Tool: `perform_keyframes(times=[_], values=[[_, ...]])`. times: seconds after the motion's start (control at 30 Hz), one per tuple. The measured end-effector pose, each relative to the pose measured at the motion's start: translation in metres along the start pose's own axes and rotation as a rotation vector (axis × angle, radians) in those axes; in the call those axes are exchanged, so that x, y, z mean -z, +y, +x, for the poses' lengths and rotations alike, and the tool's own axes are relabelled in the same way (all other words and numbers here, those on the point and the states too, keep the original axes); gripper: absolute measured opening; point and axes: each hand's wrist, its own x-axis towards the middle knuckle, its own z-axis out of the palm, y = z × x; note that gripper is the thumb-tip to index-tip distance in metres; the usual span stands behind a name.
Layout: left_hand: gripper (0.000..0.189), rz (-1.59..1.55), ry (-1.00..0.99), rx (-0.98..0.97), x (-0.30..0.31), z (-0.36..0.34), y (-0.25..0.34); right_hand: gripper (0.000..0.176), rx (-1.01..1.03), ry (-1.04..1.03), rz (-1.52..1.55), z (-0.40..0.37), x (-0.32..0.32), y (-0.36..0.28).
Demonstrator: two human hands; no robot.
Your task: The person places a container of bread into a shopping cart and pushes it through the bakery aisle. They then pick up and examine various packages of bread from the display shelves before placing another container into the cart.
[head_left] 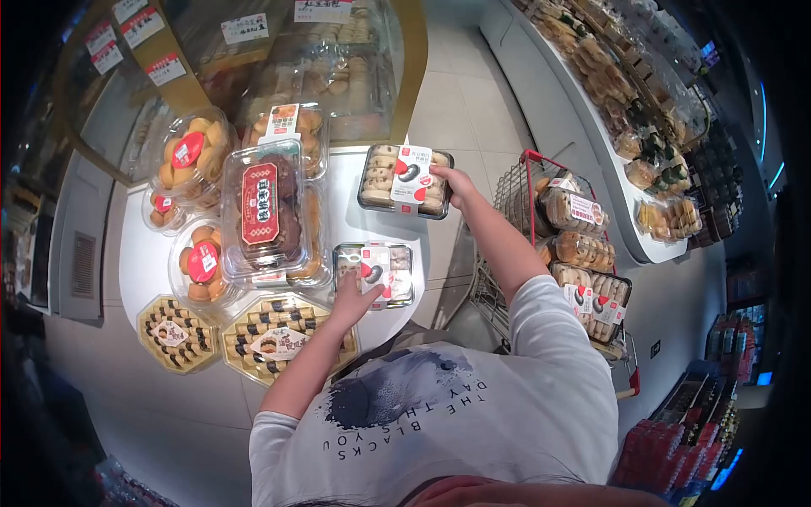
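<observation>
The right hand point(454, 186) pinched the upper pastry box point(410, 179) by its side at the white table's point(345, 198) edge; the left hand point(357, 297) spread over a smaller pastry box point(398, 275); likely light, slick, crushable, both suited rim grips

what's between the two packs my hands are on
In the head view, only bare white tabletop shows between the farther pack and the nearer pack.

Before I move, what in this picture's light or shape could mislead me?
Head view throughout: fisheye distortion seems to bend the right shelf; glare flecks the red-label box's clear lid; the frame's edges fall black; left hand and right hand show no obvious blur.
</observation>
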Motion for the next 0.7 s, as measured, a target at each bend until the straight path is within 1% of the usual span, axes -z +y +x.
perform_keyframes(times=[0.03,0.07,0.17,0.2,0.3,0.37,0.43,0.47,0.57,0.6,0.7], values=[[0.085,0.153,-0.002,0.0,-0.003,0.008,0.0,0.036,-0.036,-0.007,0.009,0.025,0.0,0.004],[0.083,0.331,0.087,0.024,-0.002,0.005,0.015,0.036,-0.07,-0.018,0.018,0.046,-0.002,0.008],[0.082,0.511,-0.041,0.15,0.002,0.02,0.018,0.036,-0.12,-0.054,-0.006,0.106,-0.009,0.018],[0.08,0.537,-0.137,0.288,0.002,0.028,0.02,0.036,-0.127,-0.07,-0.011,0.123,-0.01,0.025],[0.08,0.764,-0.141,0.432,-0.009,0.035,0.017,0.036,-0.164,-0.085,-0.051,0.166,-0.006,0.045],[0.082,0.763,-0.125,0.499,-0.012,0.039,0.017,0.035,-0.202,-0.12,-0.027,0.186,-0.005,0.05],[0.084,0.754,-0.127,0.583,-0.01,0.044,0.019,0.039,-0.134,-0.157,-0.007,0.198,-0.005,0.051],[0.086,0.748,-0.154,0.611,-0.011,0.048,0.008,0.041,-0.102,-0.177,0.005,0.203,-0.009,0.052],[0.088,0.732,-0.187,0.647,-0.014,0.053,-0.006,0.054,-0.103,0.094,-0.328,0.208,-0.023,0.051],[0.089,0.728,-0.189,0.644,-0.018,0.054,-0.015,0.069,0.041,0.094,-0.509,0.233,-0.011,0.077],[0.091,0.712,-0.189,0.635,-0.027,0.057,-0.03,0.075,0.051,0.196,-0.824,0.232,-0.015,0.076]])
